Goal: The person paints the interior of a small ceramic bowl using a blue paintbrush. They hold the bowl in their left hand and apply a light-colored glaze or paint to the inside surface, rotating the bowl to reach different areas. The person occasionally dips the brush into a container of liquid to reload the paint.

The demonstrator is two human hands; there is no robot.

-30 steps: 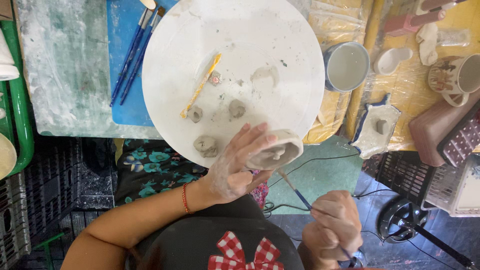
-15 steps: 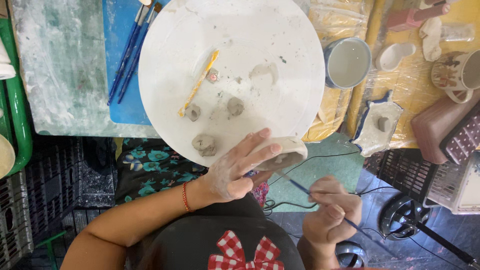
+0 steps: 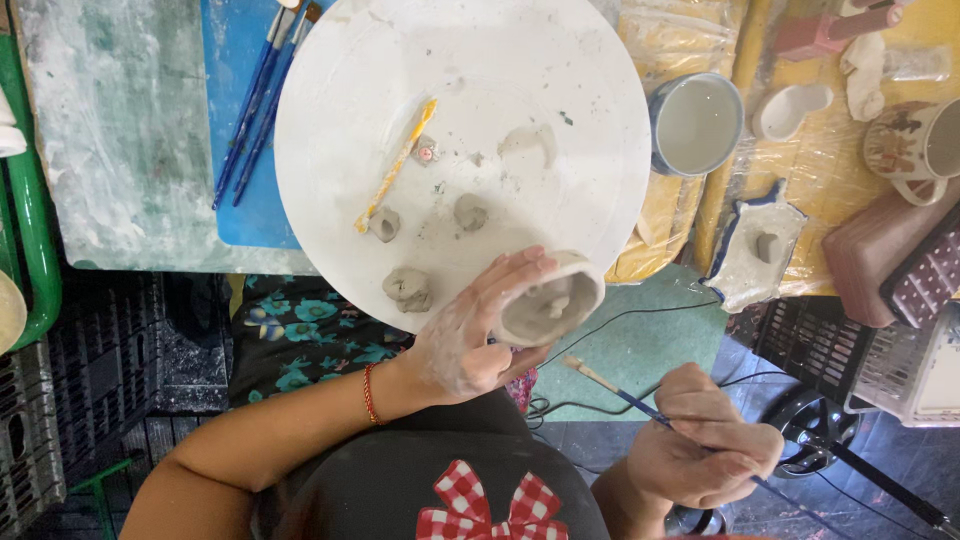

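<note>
My left hand [image 3: 465, 340] is wrapped around a small clay cup [image 3: 548, 298], tilted so its inside faces me, at the near edge of the round white board [image 3: 470, 80]. My right hand [image 3: 705, 450] pinches a thin brush [image 3: 615, 388], tip just below the cup. Clay lumps [image 3: 408, 288] sit on the board beside it.

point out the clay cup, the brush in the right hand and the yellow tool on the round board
clay cup [image 3: 548, 300], head view, on its rim
brush [image 3: 600, 379], head view, on the shaft near the tip
yellow tool [image 3: 398, 164], head view, mid-handle
</note>
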